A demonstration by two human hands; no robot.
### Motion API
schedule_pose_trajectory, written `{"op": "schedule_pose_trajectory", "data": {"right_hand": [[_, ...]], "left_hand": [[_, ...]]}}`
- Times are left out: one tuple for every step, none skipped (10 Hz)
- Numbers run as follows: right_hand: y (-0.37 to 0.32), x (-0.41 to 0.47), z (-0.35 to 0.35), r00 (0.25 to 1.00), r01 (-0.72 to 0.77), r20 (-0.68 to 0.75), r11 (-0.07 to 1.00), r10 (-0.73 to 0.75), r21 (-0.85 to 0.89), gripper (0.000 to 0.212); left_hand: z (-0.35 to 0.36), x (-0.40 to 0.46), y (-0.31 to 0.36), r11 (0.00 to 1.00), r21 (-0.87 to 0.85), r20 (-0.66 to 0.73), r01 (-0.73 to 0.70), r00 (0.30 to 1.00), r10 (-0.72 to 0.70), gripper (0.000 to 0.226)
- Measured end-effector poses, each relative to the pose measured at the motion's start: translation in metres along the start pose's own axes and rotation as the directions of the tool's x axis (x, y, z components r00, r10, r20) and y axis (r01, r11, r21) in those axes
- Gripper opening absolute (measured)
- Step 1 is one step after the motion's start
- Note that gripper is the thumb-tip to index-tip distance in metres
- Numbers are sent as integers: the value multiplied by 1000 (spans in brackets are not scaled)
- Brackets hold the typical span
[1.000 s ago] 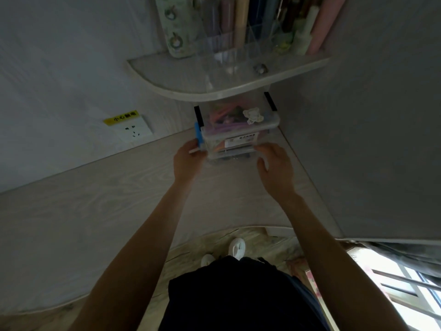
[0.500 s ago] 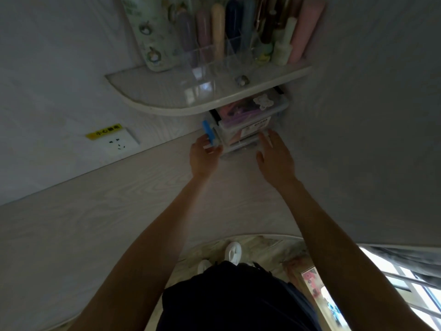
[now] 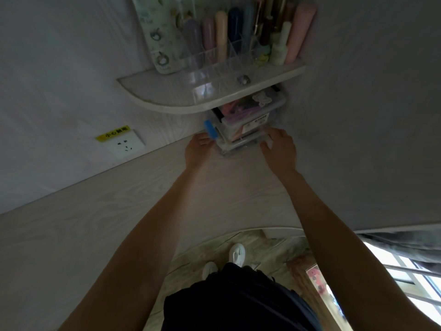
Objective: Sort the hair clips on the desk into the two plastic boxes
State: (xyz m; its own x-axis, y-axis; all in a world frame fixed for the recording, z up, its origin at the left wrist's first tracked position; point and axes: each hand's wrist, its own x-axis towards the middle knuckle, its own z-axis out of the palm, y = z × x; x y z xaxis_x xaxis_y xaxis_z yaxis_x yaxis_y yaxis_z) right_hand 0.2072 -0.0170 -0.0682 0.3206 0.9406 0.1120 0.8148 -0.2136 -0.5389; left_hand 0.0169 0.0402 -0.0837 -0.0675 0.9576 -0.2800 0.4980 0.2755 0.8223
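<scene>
1. A white wall socket [image 3: 126,145] with a yellow label above it sits on the wall at the far left, just above the pale wood-grain tabletop [image 3: 95,223].
2. The left hand [image 3: 197,149] reaches to the left end of the stacked clear plastic boxes [image 3: 245,129], its fingertips touching the stack just below a blue latch [image 3: 211,129]; the fingers look loosely curved rather than wrapped round anything, though the dim light makes this hard to confirm.
3. The plastic boxes stand one on top of the other at the back corner of the tabletop, tucked partly under a curved white shelf [image 3: 167,96]. Hair clips [image 3: 235,111] in pink and purple show through the upper box (a pale bear-shaped one lies near its far right end), and a printed label faces forward.
4. On the shelf stand a clear divided organiser [image 3: 214,68] holding pastel tubes and bottles, and a patterned flat case leaning at its left.
5. The right hand [image 3: 280,149] rests against the right front of the lower box, fingers spread and fairly straight, pressing on it without closing round it.
6. Below, the person's white shoes [image 3: 236,254] stand on a marbled floor, and a bright window lies at the lower right.
</scene>
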Motion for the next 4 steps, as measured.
{"op": "schedule_pose_trajectory", "data": {"right_hand": [[-20, -10, -12, 983, -114, -118, 966, 144, 232, 20], [-30, -31, -16, 955, -176, -173, 930, 241, 323, 15], [-20, -59, -6, 948, -282, -28, 874, 318, 396, 23], [3, -102, 12, 867, -487, 187, 706, 462, 514, 41]], "left_hand": [[-14, -6, -7, 999, -47, -52, -6, 999, 3, 32], [-29, -26, -22, 957, -285, -93, -44, 996, 18, 24], [-41, -44, -57, 925, -372, -170, -82, 985, 19, 20], [-62, -71, -101, 981, -190, -143, -28, 990, 0, 20]]}}
